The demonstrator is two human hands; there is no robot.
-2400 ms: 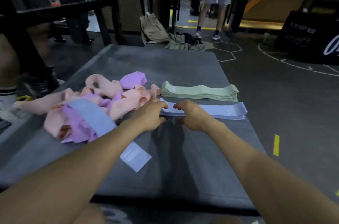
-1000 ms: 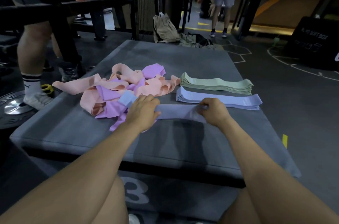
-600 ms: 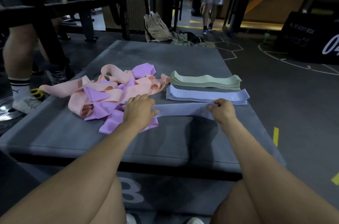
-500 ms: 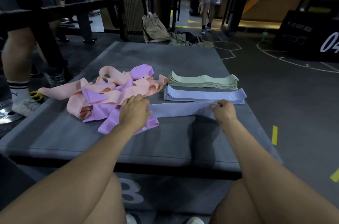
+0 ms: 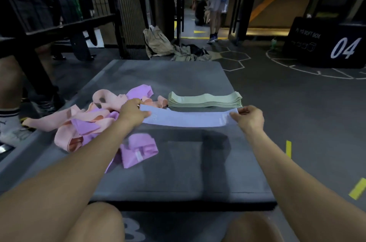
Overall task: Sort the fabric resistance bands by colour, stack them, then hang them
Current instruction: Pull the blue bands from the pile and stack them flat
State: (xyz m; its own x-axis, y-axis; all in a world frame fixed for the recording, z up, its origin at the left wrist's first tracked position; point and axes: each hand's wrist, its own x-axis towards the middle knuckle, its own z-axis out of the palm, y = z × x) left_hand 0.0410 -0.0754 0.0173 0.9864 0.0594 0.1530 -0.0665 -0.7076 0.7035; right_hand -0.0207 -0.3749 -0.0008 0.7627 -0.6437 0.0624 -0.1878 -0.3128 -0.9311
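Two hands on one band, head view only; the left hand (image 5: 133,113) holds the 9 o'clock end of the blue band (image 5: 188,119), fingers curled over that end, and the right hand (image 5: 250,118) pinches the 3 o'clock end between thumb and fingertips; the band is stretched flat between them, long axis running 9 to 3 across the grey soft box (image 5: 178,172).

Key relation: the band sits just at 6 o'clock of the green stack (image 5: 205,100), parallel to it and nearly the same length; its far edge looks close to touching the green pile, can't tell for sure. Whether the band is resting on a blue stack or hovering over it is hidden by the band itself (motion blur doesn't help).

Judgement: this is the lay-down step of sorting; the next move likely calls for lowering both ends together, keeping the axis parallel to the green stack, ends squared. Neither hand is nearer; each owns its end.

Unsorted heap of pink and purple bands (image 5: 85,123) lies at 9 o'clock of the left hand, touching it or nearly so; one loose purple band (image 5: 138,149) lies at 6 o'clock of that hand, beside the forearm; risk is the left arm dragging it on the next reach. Sorting looks under halfway; stacking of pink and purple plus hanging not yet done.
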